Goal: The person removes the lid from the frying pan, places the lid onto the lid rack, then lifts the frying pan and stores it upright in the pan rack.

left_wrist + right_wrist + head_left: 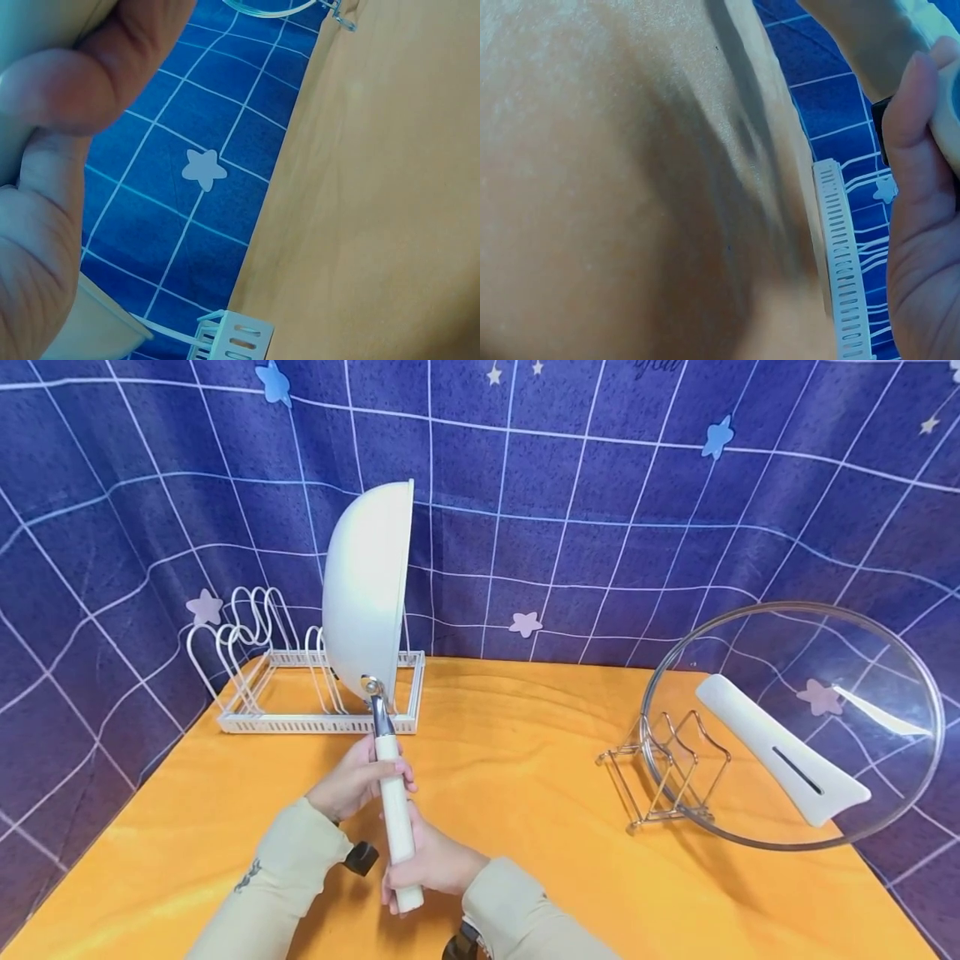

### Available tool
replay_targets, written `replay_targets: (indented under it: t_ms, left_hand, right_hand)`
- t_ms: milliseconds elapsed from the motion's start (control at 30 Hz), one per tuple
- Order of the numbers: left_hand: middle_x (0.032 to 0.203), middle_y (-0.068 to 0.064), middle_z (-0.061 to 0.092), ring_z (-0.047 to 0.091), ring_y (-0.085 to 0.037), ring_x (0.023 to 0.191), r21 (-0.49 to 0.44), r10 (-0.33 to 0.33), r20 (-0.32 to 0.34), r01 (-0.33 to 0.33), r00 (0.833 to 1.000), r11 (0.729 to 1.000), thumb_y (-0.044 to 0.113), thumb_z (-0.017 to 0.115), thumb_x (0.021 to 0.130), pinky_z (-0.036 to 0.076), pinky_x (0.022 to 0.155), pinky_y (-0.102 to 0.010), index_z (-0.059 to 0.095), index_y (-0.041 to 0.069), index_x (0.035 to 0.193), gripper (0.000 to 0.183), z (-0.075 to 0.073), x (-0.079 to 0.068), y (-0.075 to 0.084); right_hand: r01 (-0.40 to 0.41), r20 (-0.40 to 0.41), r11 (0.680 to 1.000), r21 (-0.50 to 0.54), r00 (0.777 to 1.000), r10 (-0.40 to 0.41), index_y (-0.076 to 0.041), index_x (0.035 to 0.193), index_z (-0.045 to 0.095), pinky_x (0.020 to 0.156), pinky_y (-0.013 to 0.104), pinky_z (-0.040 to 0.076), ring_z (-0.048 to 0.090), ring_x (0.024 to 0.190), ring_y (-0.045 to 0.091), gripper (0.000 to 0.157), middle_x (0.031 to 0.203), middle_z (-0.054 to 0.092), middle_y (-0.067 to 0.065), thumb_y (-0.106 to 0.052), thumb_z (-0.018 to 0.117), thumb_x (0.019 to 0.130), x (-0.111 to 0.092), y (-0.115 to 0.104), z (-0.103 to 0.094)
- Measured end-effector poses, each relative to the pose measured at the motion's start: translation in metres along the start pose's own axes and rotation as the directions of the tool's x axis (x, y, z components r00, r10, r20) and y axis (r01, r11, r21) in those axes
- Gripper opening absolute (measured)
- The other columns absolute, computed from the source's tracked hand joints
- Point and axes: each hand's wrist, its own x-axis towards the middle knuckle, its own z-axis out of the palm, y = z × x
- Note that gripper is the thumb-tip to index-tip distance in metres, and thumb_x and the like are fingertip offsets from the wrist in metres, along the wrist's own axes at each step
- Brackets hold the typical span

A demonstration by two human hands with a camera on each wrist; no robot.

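A deep white wok (363, 585) stands on edge, its open side turned to the right, over the right part of a white dish rack (318, 724). Its long white handle (397, 831) slopes down towards me. Close below the metal joint, my left hand (356, 781) grips the handle with the thumb across it. My right hand (438, 864) holds the handle's lower end. In the left wrist view, the thumb and palm of the left hand (52, 225) wrap the handle. The right hand (922, 255) shows at the right edge of its wrist view.
At the right, a glass lid (750, 793) with a long white grip (780, 752) leans upright in a small gold wire stand (682, 768). White wire loops (225, 643) rise from the dish rack's left part. A blue gridded curtain (562, 552) hangs behind the orange tabletop (517, 760).
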Motion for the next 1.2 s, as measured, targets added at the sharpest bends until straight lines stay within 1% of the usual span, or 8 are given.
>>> replay_targets:
  t_ms: [200,300,533,733,867,1067,1200]
  left_hand:
    - [0.085,0.002,0.069,0.069,-0.012,0.08,0.013,0.003,0.014,-0.003,1.0,1.0,-0.007,0.042,0.093,0.058,0.077,-0.03,0.036,0.004,0.102,0.016,-0.001,0.001,0.001]
    - [0.085,0.002,0.069,0.068,-0.012,0.08,0.015,0.002,0.014,-0.002,1.0,1.0,-0.007,0.042,0.093,0.058,0.077,-0.03,0.035,0.003,0.102,0.015,-0.002,0.001,0.001]
    - [0.086,0.001,0.068,0.068,-0.013,0.081,0.028,-0.027,0.004,0.027,1.0,0.999,-0.006,0.043,0.093,0.058,0.078,-0.029,0.036,0.004,0.103,0.015,-0.002,-0.002,-0.001]
    - [0.087,0.001,0.067,0.068,-0.013,0.082,0.032,-0.039,0.0,0.039,0.999,0.999,-0.006,0.043,0.093,0.058,0.077,-0.029,0.035,0.002,0.103,0.015,-0.001,-0.004,-0.003]
    - [0.087,0.001,0.067,0.067,-0.013,0.083,0.036,-0.052,-0.004,0.052,0.999,0.998,-0.005,0.044,0.093,0.058,0.078,-0.029,0.036,0.005,0.104,0.017,0.001,-0.004,-0.002]
    - [0.087,0.001,0.067,0.067,-0.013,0.082,0.024,-0.082,0.001,0.082,0.997,0.996,-0.005,0.044,0.093,0.058,0.079,-0.029,0.035,0.005,0.105,0.018,0.001,-0.004,-0.002]
    - [0.088,0.0,0.066,0.066,-0.013,0.082,0.004,-0.109,-0.006,0.109,0.994,0.994,-0.003,0.045,0.093,0.057,0.079,-0.029,0.031,0.005,0.108,0.022,0.002,-0.008,-0.004]
  right_hand:
    - [-0.003,0.011,1.0,-0.004,1.0,0.003,-0.009,0.147,0.007,0.053,0.026,0.054,0.06,0.054,0.014,0.09,0.065,0.059,0.006,0.016,0.049,0.072,0.0,-0.001,-0.001]
    - [-0.005,0.011,1.0,-0.005,1.0,0.005,-0.01,0.148,0.007,0.053,0.026,0.054,0.06,0.054,0.014,0.09,0.065,0.059,0.007,0.016,0.049,0.073,0.0,-0.002,-0.001]
    - [-0.012,-0.001,1.0,-0.008,1.0,0.012,-0.01,0.148,0.008,0.053,0.026,0.054,0.06,0.054,0.015,0.091,0.065,0.059,0.009,0.015,0.05,0.072,0.0,0.0,-0.001]
    - [-0.018,0.009,1.0,-0.018,1.0,0.018,-0.01,0.148,0.007,0.053,0.025,0.054,0.06,0.053,0.015,0.091,0.066,0.059,0.008,0.015,0.051,0.073,0.0,0.004,-0.004]
    - [-0.01,0.01,1.0,-0.019,1.0,0.01,-0.009,0.147,0.008,0.053,0.025,0.054,0.06,0.053,0.015,0.089,0.066,0.059,0.008,0.016,0.051,0.073,-0.001,0.005,-0.005]
    - [0.018,0.01,1.0,-0.001,1.0,-0.018,-0.008,0.144,0.011,0.054,0.026,0.055,0.061,0.055,0.015,0.085,0.067,0.058,0.01,0.016,0.05,0.073,-0.001,0.01,-0.003]
    - [0.006,-0.006,0.999,0.032,1.0,-0.006,-0.009,0.144,0.011,0.053,0.025,0.054,0.06,0.054,0.015,0.086,0.066,0.058,0.009,0.015,0.05,0.071,-0.002,0.015,0.0]
